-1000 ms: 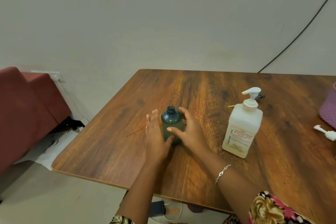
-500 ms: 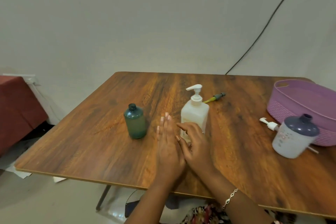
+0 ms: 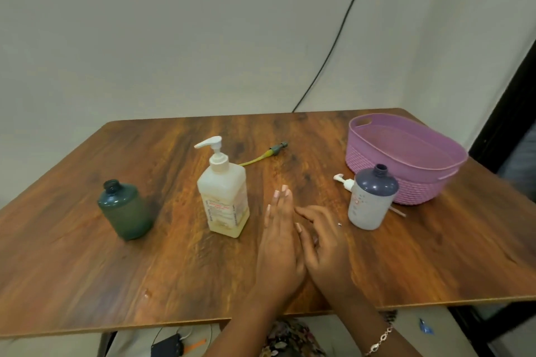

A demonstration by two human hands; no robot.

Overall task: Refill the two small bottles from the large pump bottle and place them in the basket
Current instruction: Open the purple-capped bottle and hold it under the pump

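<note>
On the wooden table (image 3: 290, 130), near centre: left hand (image 3: 280, 243) and right hand (image 3: 324, 243) side by side over the surface, touching each other, fingers extended, nothing held in either. Both sit between the large pump bottle (image 3: 224, 195) on their left and the grey-capped small bottle (image 3: 371, 200) on their right, apart from both. Pump bottle upright, white pump head on, pale liquid low in the body. Green small bottle (image 3: 124, 211) upright at the left, neck open, well apart from the hands. Grey-capped bottle upright too, neck open, just in front of the purple basket (image 3: 406, 136) at far right. White pump cap (image 3: 343, 181) lies on the table just left of that bottle. Second pump with yellowish tube (image 3: 265, 155) lies behind the pump bottle, mid-table. Bracelet (image 3: 380, 340) on the right wrist.
</note>
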